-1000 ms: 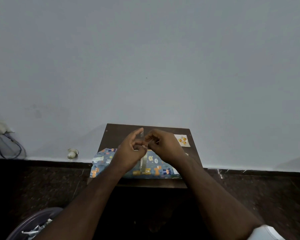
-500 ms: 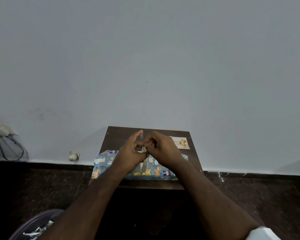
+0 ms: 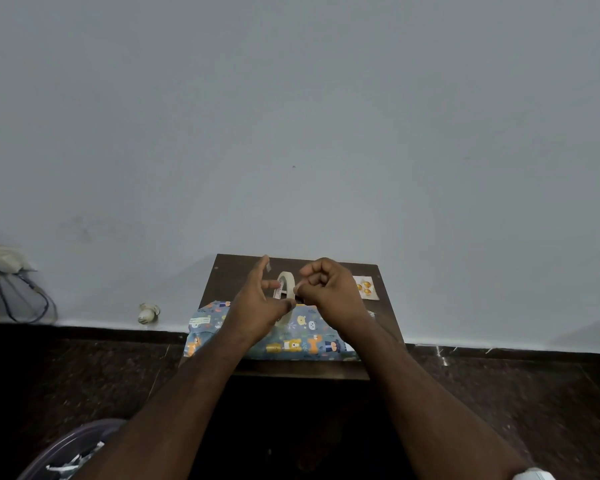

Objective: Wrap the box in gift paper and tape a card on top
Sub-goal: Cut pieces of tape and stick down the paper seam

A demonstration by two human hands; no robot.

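The box (image 3: 302, 337), wrapped in blue paper with cartoon animals, lies on the front half of a small dark wooden table (image 3: 229, 271). Above it, my left hand (image 3: 257, 306) holds a pale tape roll (image 3: 286, 283) upright between the thumb and fingers, and a small strip of tape sticks to its raised index fingertip. My right hand (image 3: 329, 292) is curled, its thumb and finger pinching the roll's right edge where the tape end is. A white card with orange shapes (image 3: 366, 287) lies flat on the table's back right corner, partly behind my right hand.
The table stands against a plain grey wall on a dark stone floor. A grey bin with paper scraps (image 3: 66, 455) is at the lower left. A small white object (image 3: 148, 311) and a socket with dark cables (image 3: 14, 292) sit along the wall on the left.
My hands have drawn slightly apart, so the tape roll now shows between them. My right hand's pinch has shifted to the roll's right edge.
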